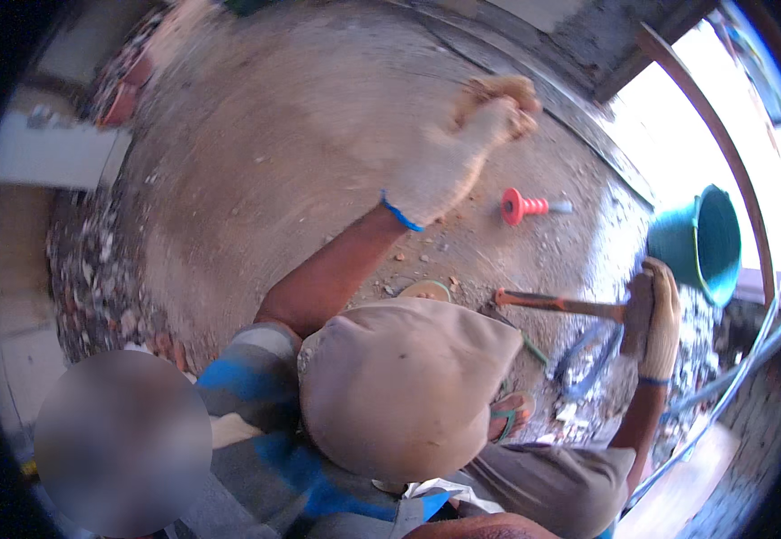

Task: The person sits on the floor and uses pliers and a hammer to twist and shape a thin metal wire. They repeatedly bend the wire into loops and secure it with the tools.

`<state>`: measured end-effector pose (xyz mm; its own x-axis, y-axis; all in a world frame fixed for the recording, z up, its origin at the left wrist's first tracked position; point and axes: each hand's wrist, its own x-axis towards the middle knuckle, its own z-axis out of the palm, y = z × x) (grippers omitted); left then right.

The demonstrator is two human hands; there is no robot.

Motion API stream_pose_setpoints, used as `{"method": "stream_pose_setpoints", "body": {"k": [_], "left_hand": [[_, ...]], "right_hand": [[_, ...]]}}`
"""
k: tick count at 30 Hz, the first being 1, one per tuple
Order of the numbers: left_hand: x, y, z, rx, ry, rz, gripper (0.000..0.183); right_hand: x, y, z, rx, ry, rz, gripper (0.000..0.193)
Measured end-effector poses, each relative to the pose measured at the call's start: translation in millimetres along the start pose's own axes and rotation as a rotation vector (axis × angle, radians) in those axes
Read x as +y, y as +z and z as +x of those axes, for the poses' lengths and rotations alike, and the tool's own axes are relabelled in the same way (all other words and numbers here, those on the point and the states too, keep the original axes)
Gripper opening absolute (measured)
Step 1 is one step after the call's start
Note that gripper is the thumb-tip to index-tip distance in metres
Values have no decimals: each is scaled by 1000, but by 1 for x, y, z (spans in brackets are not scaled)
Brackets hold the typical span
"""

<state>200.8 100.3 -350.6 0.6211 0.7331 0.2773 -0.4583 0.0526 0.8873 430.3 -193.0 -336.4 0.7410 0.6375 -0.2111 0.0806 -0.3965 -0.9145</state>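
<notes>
My left hand [462, 166], in a cream knitted glove with a blue cuff, reaches out over the dirt floor. Its fingers are curled and brown at the tips. Motion blur leaves unclear what, if anything, is in them. At the right, my gloved right hand [664, 314] grips a hammer [570, 305] by its head. The hammer's orange-and-dark handle points left toward my feet. Between the two hands, a chisel [525, 207] with a red ribbed grip and round hand guard lies on the ground.
A teal bucket [718, 247] stands beyond my right hand. Near my sandalled foot [511, 415] lie a blue strap [583, 359] and scattered rubble. Wooden boards and poles [714, 404] line the right side. Broken stones [103, 278] edge the floor at left.
</notes>
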Motion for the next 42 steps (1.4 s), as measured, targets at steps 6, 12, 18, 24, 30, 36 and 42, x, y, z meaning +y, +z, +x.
{"method": "stream_pose_setpoints", "body": {"k": [6,12,18,24,30,36,42], "left_hand": [[-20,-25,25,100,43,-161,36],[-18,-49,32,99,-14,-246,35],[-27,-42,19,31,-69,-224,32],[-26,-37,25,20,-58,-305,32],[-43,-28,29,83,-87,-162,33],[-69,-26,18,168,-144,-8,35],[-87,-3,10,97,-220,5,34]], "right_hand": [[4,-5,1,-87,-9,-17,43],[19,-30,3,-140,134,-89,49],[46,-40,2,-104,219,141,43],[81,2,-2,-204,214,688,44],[114,62,28,-206,251,398,40],[145,64,35,39,-216,-469,35],[125,44,35,338,-220,-945,46]]}}
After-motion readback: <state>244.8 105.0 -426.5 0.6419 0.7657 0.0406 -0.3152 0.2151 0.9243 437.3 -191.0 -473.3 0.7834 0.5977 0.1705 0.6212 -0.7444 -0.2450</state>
